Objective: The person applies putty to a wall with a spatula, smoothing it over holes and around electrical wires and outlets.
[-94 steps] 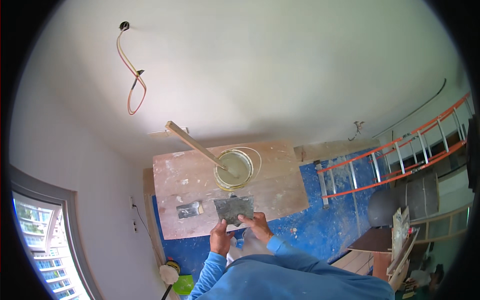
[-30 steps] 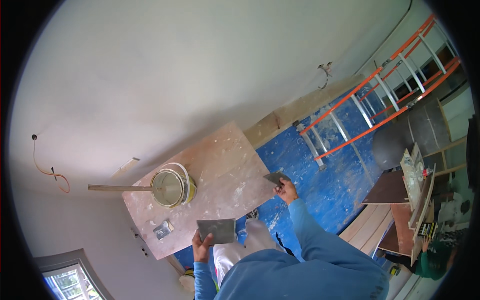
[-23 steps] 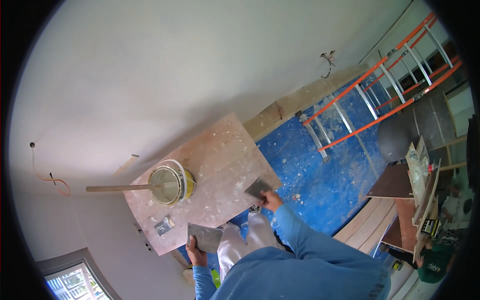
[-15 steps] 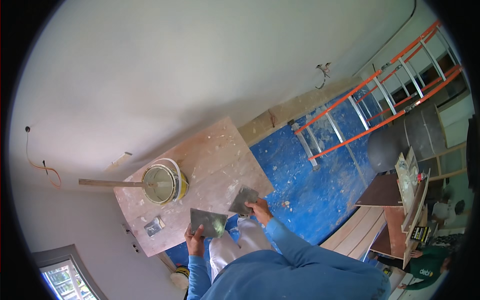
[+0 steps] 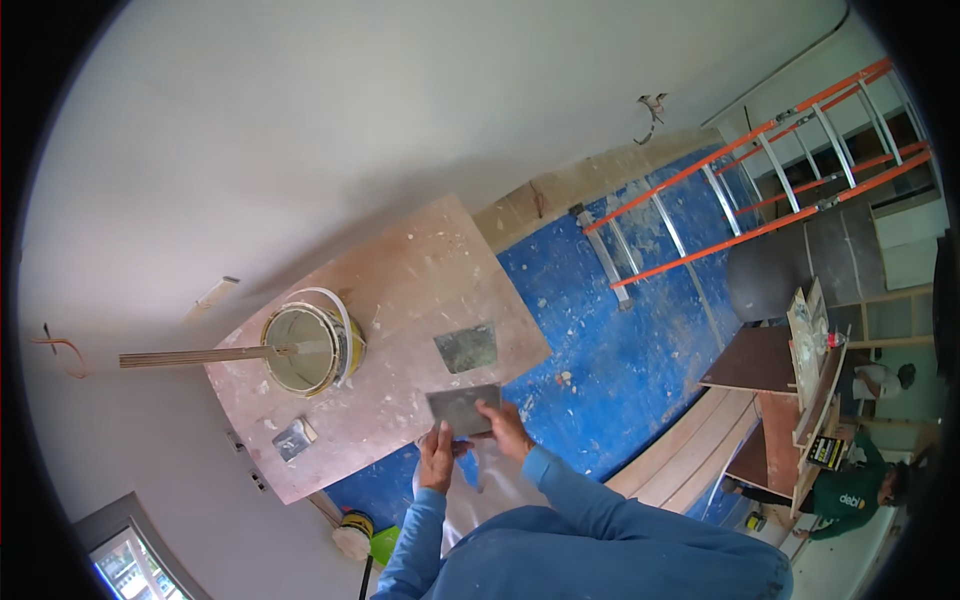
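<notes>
Both my hands are at a thin grey rectangular putty blade (image 5: 462,409) just off the near edge of the table. My right hand (image 5: 508,430) grips its right side, thumb lying on the upper face. My left hand (image 5: 436,458) pinches the lower left corner. A second, mottled grey putty blade (image 5: 466,348) lies flat on the pinkish, plaster-spattered table (image 5: 405,265), just beyond my hands. On the table's left side stands an open bucket (image 5: 303,350) of pale paste, a wooden stick (image 5: 190,357) resting across it. A small scraper (image 5: 293,439) lies near the front left corner.
An orange ladder (image 5: 700,178) leans at the right over a blue, paint-splashed floor (image 5: 590,330). Stacked boards (image 5: 680,445) lie at the lower right, with a person in green (image 5: 850,500) beyond them. A pale wall (image 5: 300,150) runs behind the table.
The blade that was in my left hand now lies on the table. My left hand has moved right to the blade held by my right hand. The view has shifted slightly.
</notes>
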